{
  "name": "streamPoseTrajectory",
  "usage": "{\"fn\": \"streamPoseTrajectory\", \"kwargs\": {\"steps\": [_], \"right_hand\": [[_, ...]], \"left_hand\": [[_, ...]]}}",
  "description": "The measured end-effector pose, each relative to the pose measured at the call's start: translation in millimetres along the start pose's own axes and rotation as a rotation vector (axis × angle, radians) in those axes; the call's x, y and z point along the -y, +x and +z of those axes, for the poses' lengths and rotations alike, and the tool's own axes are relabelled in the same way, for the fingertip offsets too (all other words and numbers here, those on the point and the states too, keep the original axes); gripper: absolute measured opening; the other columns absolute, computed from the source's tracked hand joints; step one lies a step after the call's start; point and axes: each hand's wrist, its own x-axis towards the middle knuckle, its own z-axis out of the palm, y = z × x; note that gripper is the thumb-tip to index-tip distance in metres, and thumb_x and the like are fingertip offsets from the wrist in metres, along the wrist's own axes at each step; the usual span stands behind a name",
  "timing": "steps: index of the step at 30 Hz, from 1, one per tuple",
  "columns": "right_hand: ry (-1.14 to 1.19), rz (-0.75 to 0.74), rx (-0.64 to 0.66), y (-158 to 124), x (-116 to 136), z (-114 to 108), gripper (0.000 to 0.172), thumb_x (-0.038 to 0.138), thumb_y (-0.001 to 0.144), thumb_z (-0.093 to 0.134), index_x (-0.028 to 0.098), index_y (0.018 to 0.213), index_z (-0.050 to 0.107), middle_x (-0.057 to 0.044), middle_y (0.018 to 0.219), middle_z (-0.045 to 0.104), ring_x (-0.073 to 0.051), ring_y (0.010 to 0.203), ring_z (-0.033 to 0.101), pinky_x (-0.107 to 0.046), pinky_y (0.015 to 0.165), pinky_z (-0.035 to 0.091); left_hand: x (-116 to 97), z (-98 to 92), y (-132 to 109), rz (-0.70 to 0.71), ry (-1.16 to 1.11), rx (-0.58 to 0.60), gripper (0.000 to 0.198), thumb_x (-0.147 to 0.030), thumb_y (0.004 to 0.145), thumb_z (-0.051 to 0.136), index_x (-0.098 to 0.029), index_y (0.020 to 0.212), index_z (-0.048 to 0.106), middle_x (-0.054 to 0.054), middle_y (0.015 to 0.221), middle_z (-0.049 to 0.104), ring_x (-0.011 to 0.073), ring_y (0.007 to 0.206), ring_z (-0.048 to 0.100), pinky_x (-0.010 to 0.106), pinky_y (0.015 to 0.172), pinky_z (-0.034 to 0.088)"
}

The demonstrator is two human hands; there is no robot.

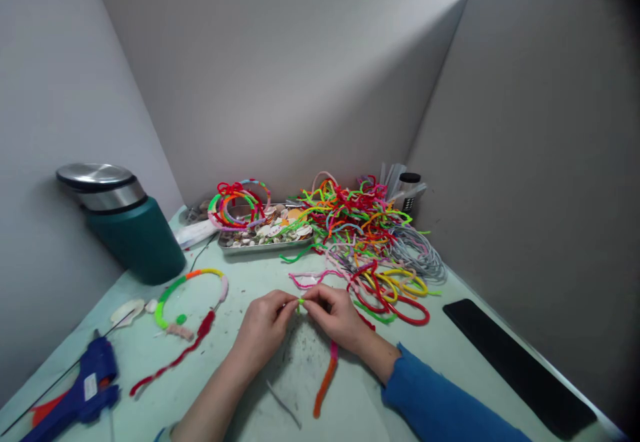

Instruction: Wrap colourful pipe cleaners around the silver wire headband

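Observation:
My left hand [263, 325] and my right hand [336, 313] meet at the middle of the table, both pinched on a small bright green pipe cleaner piece [299, 304]. From under my right hand a pink and orange pipe cleaner [325, 379] trails toward me. A headband wrapped in green, orange, yellow and pink [186, 287] lies to the left of my left hand. A red pipe cleaner [175, 357] lies just below that headband.
A heap of coloured pipe cleaners [357, 219] and a metal tray [260, 243] of shells and wrapped headbands fill the back. Red and yellow hoops [397, 292] lie right of my hands. A blue glue gun [85, 389], a teal canister [127, 225], a black slab [515, 365].

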Motion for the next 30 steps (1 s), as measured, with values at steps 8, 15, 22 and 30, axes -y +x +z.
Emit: {"fn": "streamPoseTrajectory", "kwargs": {"steps": [8, 15, 22, 30], "right_hand": [[-0.018, -0.008, 0.025, -0.2, 4.3, -1.3, 0.01, 0.019, 0.08, 0.052, 0.015, 0.081, 0.061, -0.001, 0.071, 0.063, -0.011, 0.064, 0.056, -0.021, 0.059, 0.042], [-0.034, 0.0, 0.026, -0.2, 1.6, -0.6, 0.01, 0.017, 0.08, 0.051, 0.016, 0.082, 0.061, -0.001, 0.07, 0.062, -0.011, 0.064, 0.055, -0.02, 0.059, 0.041], [-0.013, 0.005, 0.029, -0.6, 1.4, -0.3, 0.01, 0.018, 0.081, 0.051, 0.015, 0.083, 0.061, -0.001, 0.072, 0.063, -0.011, 0.064, 0.056, -0.021, 0.059, 0.041], [-0.055, -0.012, 0.039, 0.3, 3.5, -1.4, 0.008, 0.015, 0.079, 0.052, 0.015, 0.078, 0.06, -0.001, 0.069, 0.061, -0.011, 0.063, 0.055, -0.02, 0.059, 0.04]], "left_hand": [[-1.7, 0.7, 2.1, -0.129, -0.112, 0.087, 0.032, -0.035, 0.081, 0.042, -0.015, 0.068, 0.063, 0.001, 0.062, 0.059, 0.0137, 0.06, 0.049, 0.022, 0.056, 0.034], [2.6, 2.8, 3.5, -0.203, -0.274, 0.152, 0.032, -0.038, 0.079, 0.043, -0.013, 0.071, 0.061, -0.003, 0.054, 0.045, 0.0103, 0.053, 0.038, 0.02, 0.049, 0.029], [3.9, 2.7, 1.4, -0.238, -0.36, 0.145, 0.028, -0.038, 0.078, 0.047, -0.014, 0.083, 0.059, -0.004, 0.053, 0.048, 0.0097, 0.048, 0.041, 0.02, 0.047, 0.031], [10.9, 7.0, 3.4, -0.264, -0.349, 0.14, 0.027, -0.038, 0.076, 0.048, -0.014, 0.072, 0.059, -0.004, 0.048, 0.047, 0.0096, 0.046, 0.042, 0.019, 0.045, 0.03]]}}
